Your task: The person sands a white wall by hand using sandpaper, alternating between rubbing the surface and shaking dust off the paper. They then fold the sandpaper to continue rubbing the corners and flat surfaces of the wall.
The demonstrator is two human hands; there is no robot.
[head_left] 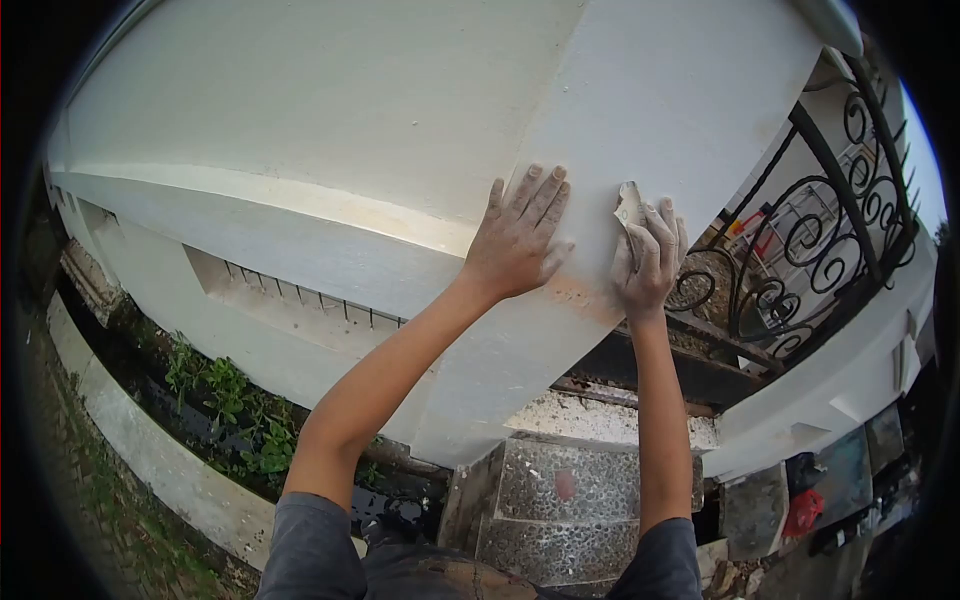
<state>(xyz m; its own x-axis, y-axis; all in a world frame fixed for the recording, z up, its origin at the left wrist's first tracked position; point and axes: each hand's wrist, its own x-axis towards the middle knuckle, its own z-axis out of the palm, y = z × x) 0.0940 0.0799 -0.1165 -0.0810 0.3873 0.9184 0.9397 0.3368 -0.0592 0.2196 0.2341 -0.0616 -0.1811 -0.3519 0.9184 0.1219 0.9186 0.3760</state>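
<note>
My left hand (522, 232) lies flat on the white wall (640, 90), fingers spread and dusted with pale powder. To its right, my right hand (648, 255) is closed on a folded piece of sandpaper (628, 205), pressed near the wall's right-hand face. White dust coats those fingers too. The sandpaper's curled upper edge sticks out past the fingertips; the rest is hidden in the hand. Between and just below the hands, a worn patch (580, 292) shows orange-brown through the white paint.
Right of the wall stands a black wrought-iron gate (800, 230) with scrolls and spikes. Below are a speckled stone slab (560, 480), a drainage ditch with green plants (235, 400) and a concrete kerb (150, 430). A red item (803, 512) lies at lower right.
</note>
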